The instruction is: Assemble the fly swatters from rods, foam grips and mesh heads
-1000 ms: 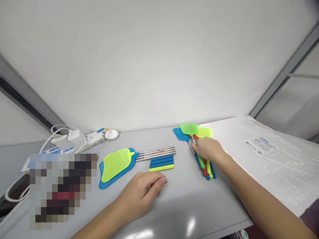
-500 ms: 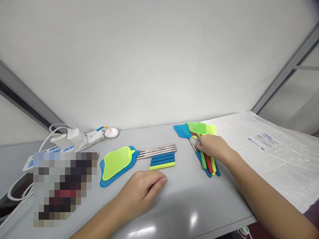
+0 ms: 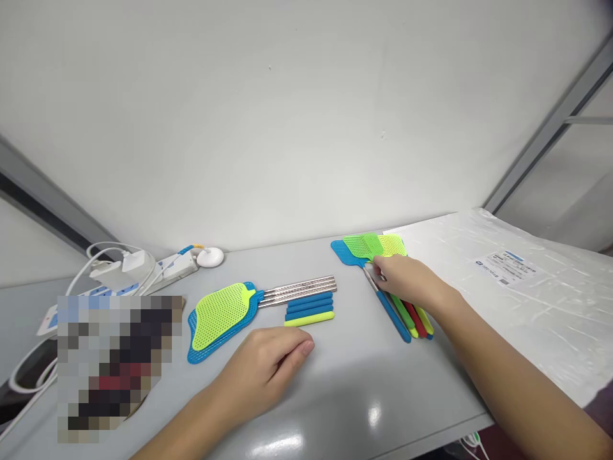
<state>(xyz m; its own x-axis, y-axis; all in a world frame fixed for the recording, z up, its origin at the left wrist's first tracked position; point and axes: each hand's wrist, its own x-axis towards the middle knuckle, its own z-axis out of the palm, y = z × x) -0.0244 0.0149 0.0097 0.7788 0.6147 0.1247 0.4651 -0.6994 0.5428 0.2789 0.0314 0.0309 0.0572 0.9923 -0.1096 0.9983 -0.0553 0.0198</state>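
Note:
My left hand (image 3: 268, 364) rests on the grey table (image 3: 335, 383), fingers curled together with nothing visible in them. Just beyond it lies a stack of fly swatters, a yellow-green mesh head (image 3: 223, 313) over blue ones (image 3: 196, 354). Their metal rods (image 3: 299, 291) point right, and blue and yellow-green handle grips (image 3: 310, 317) lie in front of the rods. At the right, my right hand (image 3: 407, 278) is closed around the necks of a second bunch of fly swatters. A green head (image 3: 361, 245) and a blue swatter (image 3: 347, 252) show; the fingertips are partly hidden.
A power strip (image 3: 175, 271) with white plugs and cables stands at the back left, beside a round white device (image 3: 209, 257). A blurred-out object (image 3: 119, 370) lies at the front left. White plastic packaging (image 3: 460, 268) with a label covers the right side.
The green head has slid left over the blue one under my right hand, and the coloured handles have shifted right, away from one blue handle. My left hand stays resting on the table.

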